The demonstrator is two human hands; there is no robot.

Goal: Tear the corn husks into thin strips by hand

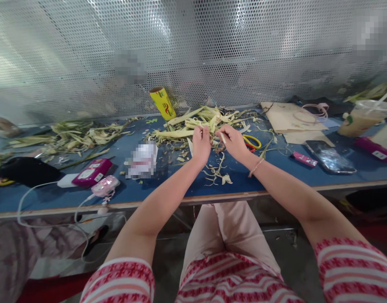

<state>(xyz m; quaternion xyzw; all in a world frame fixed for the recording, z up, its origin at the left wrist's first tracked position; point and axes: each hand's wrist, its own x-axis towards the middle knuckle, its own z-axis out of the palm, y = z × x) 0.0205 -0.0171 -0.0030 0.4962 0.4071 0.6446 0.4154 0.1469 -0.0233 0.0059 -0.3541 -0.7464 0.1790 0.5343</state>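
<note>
My left hand (202, 145) is closed, fingertips pinched together at the near side of a pile of pale yellow-green plant leaves (177, 133). What sits in that pinch is hidden by the fingers. Close beside it, my right hand (234, 141) is closed with a pale narrow plant strip (223, 138) showing between its fingers. Brownish, root-like bits show between the two hands. Thin pale trimmings (217, 170) lie on the blue table just below. Scissors with yellow handles (253, 142) rest right of my right hand, partly covered by it.
A yellow cardboard tube (163, 103) stands tilted behind the pile. More leaves (82, 134) lie left, near a purple device (92, 171) with a white cable. At right are brown paper (291, 118), a phone (330, 156) and a drink cup (359, 118). Perforated metal panels (193, 46) close off the back.
</note>
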